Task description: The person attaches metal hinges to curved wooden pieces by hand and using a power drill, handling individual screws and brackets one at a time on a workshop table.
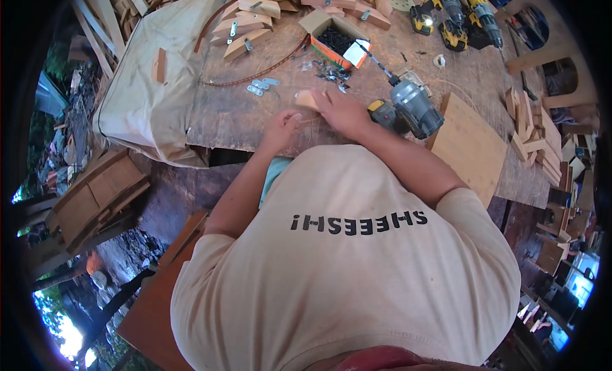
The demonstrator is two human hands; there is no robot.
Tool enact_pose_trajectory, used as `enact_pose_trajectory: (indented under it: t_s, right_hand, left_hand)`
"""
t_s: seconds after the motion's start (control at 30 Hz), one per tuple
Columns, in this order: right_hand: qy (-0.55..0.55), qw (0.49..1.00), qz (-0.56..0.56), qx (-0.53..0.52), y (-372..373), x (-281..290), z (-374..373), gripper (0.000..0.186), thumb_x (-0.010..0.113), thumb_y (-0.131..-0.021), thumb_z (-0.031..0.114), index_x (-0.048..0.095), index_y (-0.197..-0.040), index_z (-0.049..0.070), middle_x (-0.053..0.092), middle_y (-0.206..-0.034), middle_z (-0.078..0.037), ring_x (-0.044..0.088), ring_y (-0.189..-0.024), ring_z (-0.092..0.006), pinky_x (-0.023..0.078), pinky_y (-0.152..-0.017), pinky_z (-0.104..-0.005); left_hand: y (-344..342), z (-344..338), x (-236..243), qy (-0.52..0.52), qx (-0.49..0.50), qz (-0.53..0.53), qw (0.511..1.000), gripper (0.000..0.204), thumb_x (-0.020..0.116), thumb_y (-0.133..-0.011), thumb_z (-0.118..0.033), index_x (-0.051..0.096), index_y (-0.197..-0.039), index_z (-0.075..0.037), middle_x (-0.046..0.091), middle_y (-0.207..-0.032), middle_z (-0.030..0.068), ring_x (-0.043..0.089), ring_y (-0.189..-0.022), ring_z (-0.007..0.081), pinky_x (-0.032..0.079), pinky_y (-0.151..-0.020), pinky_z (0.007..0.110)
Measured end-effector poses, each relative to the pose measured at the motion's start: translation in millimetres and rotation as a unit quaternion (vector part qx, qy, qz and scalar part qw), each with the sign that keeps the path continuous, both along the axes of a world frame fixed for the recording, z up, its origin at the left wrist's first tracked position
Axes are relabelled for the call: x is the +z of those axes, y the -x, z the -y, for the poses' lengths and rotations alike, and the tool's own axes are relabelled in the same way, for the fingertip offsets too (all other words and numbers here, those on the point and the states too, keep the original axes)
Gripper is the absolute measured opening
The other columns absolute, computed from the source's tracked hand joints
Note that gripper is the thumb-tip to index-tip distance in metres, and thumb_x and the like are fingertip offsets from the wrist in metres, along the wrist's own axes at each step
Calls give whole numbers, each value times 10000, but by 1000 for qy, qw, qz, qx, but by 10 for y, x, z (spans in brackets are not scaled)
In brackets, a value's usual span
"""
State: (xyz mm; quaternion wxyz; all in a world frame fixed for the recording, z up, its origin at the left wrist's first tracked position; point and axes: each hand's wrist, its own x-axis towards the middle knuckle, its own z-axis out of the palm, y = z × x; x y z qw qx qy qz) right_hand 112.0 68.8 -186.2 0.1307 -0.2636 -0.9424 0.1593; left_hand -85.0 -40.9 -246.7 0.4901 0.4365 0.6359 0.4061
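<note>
My right hand (344,112) lies over a small pale wood block (306,100) near the front edge of the workbench, its fingers closed on it. Just left of the block is my left hand (281,130), thumb and fingers curled together in a pinch; whatever they may hold is too small to name. Several flat metal plates with holes (259,86) lie beyond my left hand. A grey cordless drill (414,106) with a long bit rests beside my right forearm, its bit pointing toward an open carton (335,42) of dark screws.
Loose dark screws (331,72) are scattered before the carton. Shaped wood pieces (255,20), some with metal plates, are heaped at the back. More cordless drills (452,17) stand at the far right. A wooden board (468,144) lies right; a cloth cover (153,71) drapes the left end.
</note>
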Motion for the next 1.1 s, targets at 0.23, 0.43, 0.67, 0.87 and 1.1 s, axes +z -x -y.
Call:
enact_pose_trajectory:
  t_s: [0.23,0.43,0.67,0.87,1.1]
  right_hand:
    - [-56,997,-31,33,23,66,72,602,626,-821,179,406,-1374,91,542,-1012,-171,578,-872,-338,504,-695,-450]
    - [-61,996,16,61,-44,-96,156,622,649,-804,184,413,-1373,95,554,-974,-148,570,-905,-304,495,-674,-418]
    - [188,972,-140,-23,-63,16,17,638,608,-865,187,333,-1426,55,549,-1183,-224,543,-1093,-369,464,-886,-416]
    - [426,894,-137,2,-97,358,-26,593,526,-940,221,300,-1446,11,418,-1418,-213,442,-1284,-254,353,-1041,-331]
    - [528,825,-197,-34,-140,539,39,544,455,-977,203,288,-1470,43,476,-1350,-101,447,-1200,-141,351,-1016,-288]
  left_hand:
    - [-3,66,-33,1,79,7,997,247,510,-976,-228,619,-1064,-24,630,-899,26,581,-778,82,486,-669,217]
    - [20,46,-88,-1,71,30,997,236,525,-970,-223,626,-1052,-26,629,-884,13,573,-763,71,485,-662,216]
    - [-114,62,181,-38,-12,-39,998,249,560,-953,-230,625,-1092,-33,647,-907,17,583,-799,71,494,-681,225]
    - [-414,-93,815,16,-65,95,993,246,510,-976,-242,609,-972,-17,634,-752,41,572,-657,84,464,-599,228]
    - [-469,-71,1286,38,-56,76,995,264,485,-983,-232,596,-895,-10,558,-612,11,511,-531,77,402,-501,214]
